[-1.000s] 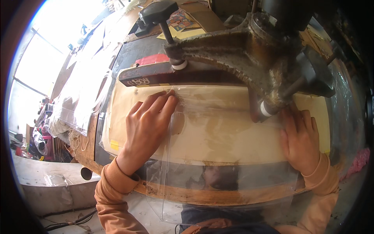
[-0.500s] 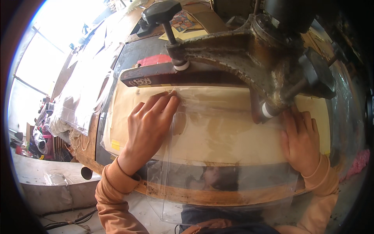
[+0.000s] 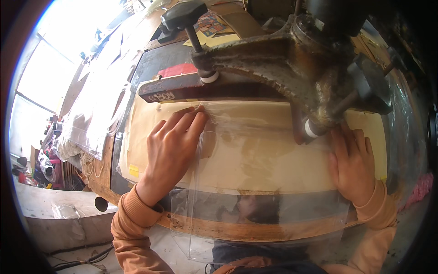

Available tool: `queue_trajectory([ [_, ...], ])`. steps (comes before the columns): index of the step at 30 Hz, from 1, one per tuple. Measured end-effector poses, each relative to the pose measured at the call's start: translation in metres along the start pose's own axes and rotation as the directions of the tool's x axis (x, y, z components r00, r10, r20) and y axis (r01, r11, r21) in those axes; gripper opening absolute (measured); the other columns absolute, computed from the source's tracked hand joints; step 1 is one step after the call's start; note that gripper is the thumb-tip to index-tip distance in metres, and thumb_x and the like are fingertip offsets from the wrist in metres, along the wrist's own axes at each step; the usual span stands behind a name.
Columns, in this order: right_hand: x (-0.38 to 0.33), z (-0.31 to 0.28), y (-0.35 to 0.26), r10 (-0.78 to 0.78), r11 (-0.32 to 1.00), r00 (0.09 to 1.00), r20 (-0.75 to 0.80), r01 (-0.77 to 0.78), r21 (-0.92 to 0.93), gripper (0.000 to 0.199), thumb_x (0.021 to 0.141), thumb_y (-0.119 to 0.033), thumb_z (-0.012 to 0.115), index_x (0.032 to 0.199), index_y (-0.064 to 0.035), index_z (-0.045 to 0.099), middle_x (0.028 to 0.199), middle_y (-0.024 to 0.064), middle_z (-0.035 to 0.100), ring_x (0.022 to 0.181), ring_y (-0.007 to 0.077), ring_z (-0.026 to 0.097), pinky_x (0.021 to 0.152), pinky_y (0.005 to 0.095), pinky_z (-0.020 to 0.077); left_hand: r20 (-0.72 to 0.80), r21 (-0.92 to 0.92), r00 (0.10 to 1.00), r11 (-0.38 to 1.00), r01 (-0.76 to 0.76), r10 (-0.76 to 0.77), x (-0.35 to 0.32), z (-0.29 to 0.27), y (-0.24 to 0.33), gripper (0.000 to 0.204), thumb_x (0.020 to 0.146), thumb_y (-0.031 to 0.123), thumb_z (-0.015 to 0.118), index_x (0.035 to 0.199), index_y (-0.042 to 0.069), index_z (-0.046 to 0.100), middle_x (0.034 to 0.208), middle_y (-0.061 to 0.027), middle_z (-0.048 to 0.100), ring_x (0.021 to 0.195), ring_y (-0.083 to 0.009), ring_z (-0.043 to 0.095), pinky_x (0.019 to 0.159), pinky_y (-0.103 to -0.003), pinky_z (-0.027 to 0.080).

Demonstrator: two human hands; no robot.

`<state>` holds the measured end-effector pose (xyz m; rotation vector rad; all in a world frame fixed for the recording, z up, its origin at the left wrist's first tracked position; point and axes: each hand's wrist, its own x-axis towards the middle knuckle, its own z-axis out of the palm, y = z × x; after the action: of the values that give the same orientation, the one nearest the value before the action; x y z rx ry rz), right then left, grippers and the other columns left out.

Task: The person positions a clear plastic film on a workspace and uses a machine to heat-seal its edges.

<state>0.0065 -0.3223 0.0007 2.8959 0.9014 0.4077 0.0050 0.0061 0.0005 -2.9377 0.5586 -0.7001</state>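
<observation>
A transparent plastic sheet point(image 3: 255, 208) lies across the pale tan board point(image 3: 141, 141) and hangs over the table's front edge. At its far left corner, close under the dark metal bar point(image 3: 182, 89), my left hand point(image 3: 171, 146) has its fingertips pinched together on the plastic. My right hand point(image 3: 353, 166) rests on the sheet's right side, its fingers stretched forward beside the cast metal bracket point(image 3: 315, 98). The bracket and its knob partly cover those fingertips. Above the board, the bracket carries the bar on white-collared bolts.
Black knobs point(image 3: 185, 16) stand up from the bracket's arms. White sheets point(image 3: 98, 105) hang at the left, by a bright window. A wooden edge point(image 3: 255, 230) runs along the table front. More transparent plastic point(image 3: 408, 150) and a pink bundle point(image 3: 417, 192) are at the right.
My left hand has shifted very slightly left along with the view. The right hand and the plastic sheet look almost the same.
</observation>
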Motion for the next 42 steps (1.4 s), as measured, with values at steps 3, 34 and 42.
queue_trajectory([
  [3,-0.0006,-0.0006,0.0004,0.007,1.0,1.0,0.002,-0.007,0.006,0.047,0.076,-0.015,0.057,0.118,0.004,0.051,0.129,0.0265,0.047,0.093,0.0322,0.049,0.077,0.0411,0.0402,0.01,0.004,1.0,1.0,-0.001,0.001,-0.0001,0.0001,-0.0002,0.02,0.076,0.007,0.057,0.096,0.009,0.058,0.098,-0.0028,0.065,0.096,-0.0184,0.062,0.069,-0.032,0.05],
  [34,0.0001,0.0007,-0.0014,0.017,0.993,0.998,-0.053,-0.011,0.114,0.043,0.077,-0.017,0.059,0.113,0.0055,0.054,0.122,0.0294,0.05,0.093,0.0318,0.051,0.077,0.0386,0.0443,0.009,-0.03,1.0,0.999,0.03,-0.029,-0.0008,0.0006,-0.0011,0.03,0.077,-0.003,0.054,0.103,0.007,0.063,0.099,-0.0069,0.066,0.093,-0.0231,0.064,0.073,-0.034,0.051],
  [42,0.0003,0.0018,0.0009,0.013,0.99,0.998,-0.065,-0.004,0.143,0.042,0.078,-0.017,0.058,0.113,0.0063,0.054,0.122,0.0302,0.05,0.098,0.0338,0.05,0.081,0.0403,0.0448,0.007,-0.019,0.999,0.999,0.034,-0.034,0.0001,-0.0001,0.0005,0.029,0.079,-0.001,0.054,0.104,0.007,0.063,0.098,-0.0072,0.066,0.09,-0.0247,0.064,0.073,-0.034,0.052],
])
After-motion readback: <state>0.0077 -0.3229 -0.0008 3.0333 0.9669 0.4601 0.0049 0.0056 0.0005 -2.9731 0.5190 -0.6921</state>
